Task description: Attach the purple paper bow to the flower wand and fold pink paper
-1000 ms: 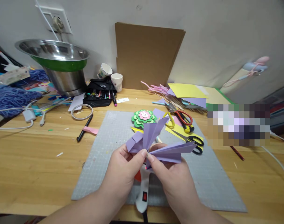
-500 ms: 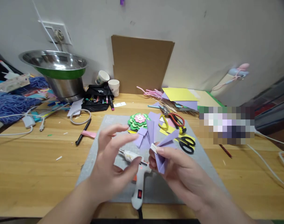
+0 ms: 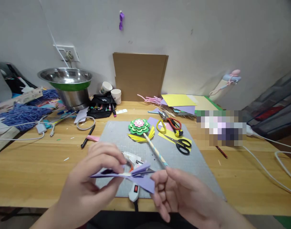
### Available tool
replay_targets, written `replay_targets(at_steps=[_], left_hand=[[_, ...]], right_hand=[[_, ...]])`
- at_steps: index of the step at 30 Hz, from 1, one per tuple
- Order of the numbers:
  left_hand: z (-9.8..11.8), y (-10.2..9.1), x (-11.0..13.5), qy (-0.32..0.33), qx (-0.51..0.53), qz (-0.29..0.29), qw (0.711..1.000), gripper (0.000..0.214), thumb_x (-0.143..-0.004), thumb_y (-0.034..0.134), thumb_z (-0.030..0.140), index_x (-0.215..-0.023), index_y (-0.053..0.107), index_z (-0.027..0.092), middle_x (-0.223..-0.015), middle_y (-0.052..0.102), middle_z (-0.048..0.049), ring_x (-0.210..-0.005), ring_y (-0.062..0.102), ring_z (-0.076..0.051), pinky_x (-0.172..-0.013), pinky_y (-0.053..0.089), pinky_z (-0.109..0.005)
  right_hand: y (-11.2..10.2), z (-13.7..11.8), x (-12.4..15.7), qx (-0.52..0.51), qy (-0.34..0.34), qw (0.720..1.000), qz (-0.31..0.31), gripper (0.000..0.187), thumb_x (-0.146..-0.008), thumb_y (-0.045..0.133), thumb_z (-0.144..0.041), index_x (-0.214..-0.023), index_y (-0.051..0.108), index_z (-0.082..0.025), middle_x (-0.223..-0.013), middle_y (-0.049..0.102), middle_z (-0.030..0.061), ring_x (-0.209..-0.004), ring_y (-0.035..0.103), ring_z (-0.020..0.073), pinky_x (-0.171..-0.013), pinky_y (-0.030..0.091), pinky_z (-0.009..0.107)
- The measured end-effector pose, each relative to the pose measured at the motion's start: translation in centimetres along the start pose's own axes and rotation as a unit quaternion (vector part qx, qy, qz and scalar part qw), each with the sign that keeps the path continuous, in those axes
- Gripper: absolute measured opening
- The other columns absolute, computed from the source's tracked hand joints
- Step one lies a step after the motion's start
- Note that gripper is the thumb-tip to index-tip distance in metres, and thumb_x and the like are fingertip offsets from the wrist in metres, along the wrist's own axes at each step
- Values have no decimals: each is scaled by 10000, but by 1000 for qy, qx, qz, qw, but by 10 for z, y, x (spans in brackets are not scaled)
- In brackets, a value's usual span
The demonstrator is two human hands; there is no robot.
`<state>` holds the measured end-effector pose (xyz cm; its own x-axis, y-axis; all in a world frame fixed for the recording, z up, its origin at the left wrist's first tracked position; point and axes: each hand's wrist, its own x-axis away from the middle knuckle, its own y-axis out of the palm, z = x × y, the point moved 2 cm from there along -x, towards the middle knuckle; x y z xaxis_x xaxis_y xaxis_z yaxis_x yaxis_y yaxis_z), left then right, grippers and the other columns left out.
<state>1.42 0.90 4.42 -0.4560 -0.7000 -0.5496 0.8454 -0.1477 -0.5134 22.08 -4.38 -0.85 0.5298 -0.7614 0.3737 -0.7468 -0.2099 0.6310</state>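
I judge the folded purple paper (image 3: 145, 183) light and crush-prone, best held at its middle folds, where the left hand (image 3: 88, 187) pinches it; right hand (image 3: 186, 197) grip beside it, cannot tell.

Held left hand (image 3: 88, 186) low over near edge of table (image 3: 28, 178), palm turned inward, thumb below and fingertips above pinched together. Held right hand (image 3: 183, 197) just beside it, apart, fingers loosely spread, curled downward, slack. Angled both bare forearms in from below.
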Motion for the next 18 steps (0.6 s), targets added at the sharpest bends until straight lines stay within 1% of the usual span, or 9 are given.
replay_targets(at_steps=[2,3,5,7,9,11,13,15,18], left_hand=[[0,-1,14,-81,65,19,994,223,-719,612,43,-761,603,261,-710,614,-2,-735,581,-201,-703,451,-312],[-2,1,21,-126,95,20,987,178,-722,627,71,-724,605,247,-685,599,-6,-701,574,-198,-647,453,-294],[-6,10,32,-233,156,19,960,105,-715,673,153,-663,613,221,-676,596,-18,-663,568,-195,-582,450,-274],[-13,20,38,-351,227,56,907,109,-690,725,233,-653,626,205,-681,611,-14,-632,562,-177,-540,440,-247],[-19,29,35,-435,297,105,844,141,-663,760,275,-689,650,189,-670,626,-8,-621,558,-162,-531,432,-227],[-22,35,26,-461,348,137,805,158,-658,771,278,-734,682,172,-686,651,-10,-635,570,-154,-561,443,-222],[-24,38,16,-463,373,139,792,151,-664,771,270,-746,700,165,-684,665,-4,-630,576,-145,-587,456,-223],[-27,39,9,-461,381,125,792,135,-673,768,265,-731,702,163,-668,671,1,-617,580,-144,-592,462,-226],[-31,41,4,-459,381,110,795,132,-686,760,262,-728,696,155,-668,676,-5,-618,591,-154,-589,460,-234]], right_hand=[[-14,-1,8,99,-84,988,84,379,-789,602,-517,-786,675,-145,-667,584,18,-548,484,110,-532,353,217],[-21,-5,10,155,-142,967,142,327,-792,617,-478,-756,670,-157,-661,577,9,-561,473,115,-538,348,221],[-34,-18,12,260,-240,901,252,245,-788,636,-415,-714,658,-182,-695,582,3,-627,486,141,-589,376,243],[-45,-33,3,334,-263,847,321,166,-759,666,-366,-737,659,-202,-773,606,10,-729,522,174,-647,414,264],[-57,-45,-17,334,-191,865,322,137,-738,687,-331,-774,653,-204,-805,627,17,-772,559,184,-630,442,261],[-67,-52,-39,318,-127,894,290,156,-745,674,-327,-775,640,-178,-707,633,22,-652,594,178,-546,459,262],[-73,-51,-59,287,-57,926,240,182,-775,640,-329,-753,621,-149,-618,632,34,-559,626,180,-505,485,275],[-76,-46,-71,251,-12,949,190,179,-788,625,-313,-768,610,-136,-592,638,44,-521,644,176,-489,504,273],[-77,-39,-76,204,5,970,135,172,-776,650,-285,-829,611,-126,-579,630,25,-480,620,138,-466,489,228]])
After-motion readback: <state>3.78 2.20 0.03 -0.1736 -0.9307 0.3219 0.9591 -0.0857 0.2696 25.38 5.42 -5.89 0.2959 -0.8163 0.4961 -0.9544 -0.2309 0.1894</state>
